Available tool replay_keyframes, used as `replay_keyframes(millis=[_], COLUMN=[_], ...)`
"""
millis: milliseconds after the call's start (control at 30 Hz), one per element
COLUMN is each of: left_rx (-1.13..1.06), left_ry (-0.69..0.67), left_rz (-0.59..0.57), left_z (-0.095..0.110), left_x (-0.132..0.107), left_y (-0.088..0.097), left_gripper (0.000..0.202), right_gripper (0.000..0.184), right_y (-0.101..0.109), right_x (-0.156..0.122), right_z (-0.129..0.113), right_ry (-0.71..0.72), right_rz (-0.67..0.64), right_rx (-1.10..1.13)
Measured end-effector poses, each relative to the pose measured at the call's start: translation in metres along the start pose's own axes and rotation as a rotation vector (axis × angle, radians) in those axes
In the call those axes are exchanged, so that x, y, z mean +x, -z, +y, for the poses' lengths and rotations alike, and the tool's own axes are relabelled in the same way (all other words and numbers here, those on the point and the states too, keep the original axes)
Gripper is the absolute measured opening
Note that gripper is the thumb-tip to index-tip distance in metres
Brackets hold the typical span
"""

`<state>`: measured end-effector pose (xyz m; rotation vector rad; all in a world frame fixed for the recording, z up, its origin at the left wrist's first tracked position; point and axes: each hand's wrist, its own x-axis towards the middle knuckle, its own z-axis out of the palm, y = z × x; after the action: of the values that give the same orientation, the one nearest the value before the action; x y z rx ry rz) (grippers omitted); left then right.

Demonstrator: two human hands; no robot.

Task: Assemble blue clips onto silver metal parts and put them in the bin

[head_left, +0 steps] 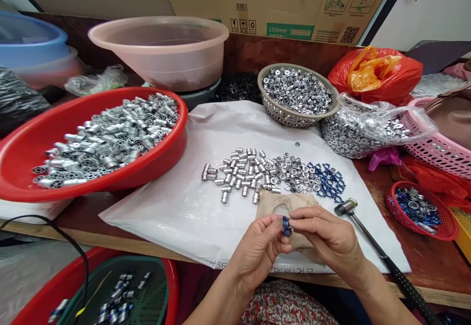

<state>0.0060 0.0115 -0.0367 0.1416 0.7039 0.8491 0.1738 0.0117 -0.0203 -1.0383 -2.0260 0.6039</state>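
Here's the counter (pixel 84 219), and across its middle lies the white sheet (pixel 176 207), our marker for everything else. Off the sheet's left edge sits the big red basin (pixel 154 163), heaped with silver cylinders. Behind the sheet's far left corner stands the pink basin (pixel 176 69); what it holds, I cannot tell. At the sheet's far edge there's the grey basket (pixel 290 117), full of silver rings. On the sheet's far right corner slumps a clear bag (pixel 368 123) of more rings. Off the right edge is a small red basket (pixel 441 229) of blue and silver bits. The hammer (pixel 382 256) lies slanted over the sheet's near right corner, head inward.

Now the hands, at the sheet's near edge. The left hand (pixel 257 251) and right hand (pixel 327 234) meet fingertip to fingertip, both closed in a pinch. Under them is a beige pad (pixel 272 202). At the sheet's centre run three little heaps: metal sleeves (pixel 239 173), silver rings (pixel 294 175) and blue clips (pixel 329 182).

And the smallest: a small blue part (pixel 286 225), pinched between both hands just above the pad.

The danger, as I judge it: that grip is fingertips only on a tiny round piece. A slip could send it rolling off the sheet's near edge to the floor. A sleeve brushing the heaps could also scatter and mix them.
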Motion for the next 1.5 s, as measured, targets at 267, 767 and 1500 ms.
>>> replay_keyframes(millis=[267, 767, 1500], left_rx=[0.233, -0.009, -0.015], left_ry=[-0.257, -0.214, -0.179], left_rz=[0.121, 0.118, -0.050], left_z=[0.005, 0.033, 0.022], left_x=[0.013, 0.032, 0.027], left_y=[-0.009, -0.010, -0.009], left_gripper=[0.030, 0.018, 0.031], right_gripper=[0.022, 0.014, 0.025], right_y=[-0.018, -0.005, -0.006], right_x=[0.009, 0.074, 0.024], right_z=[0.008, 0.064, 0.018], right_ry=[-0.150, -0.335, -0.326], right_rz=[0.185, -0.297, 0.074], right_rx=[0.038, -0.538, 0.083])
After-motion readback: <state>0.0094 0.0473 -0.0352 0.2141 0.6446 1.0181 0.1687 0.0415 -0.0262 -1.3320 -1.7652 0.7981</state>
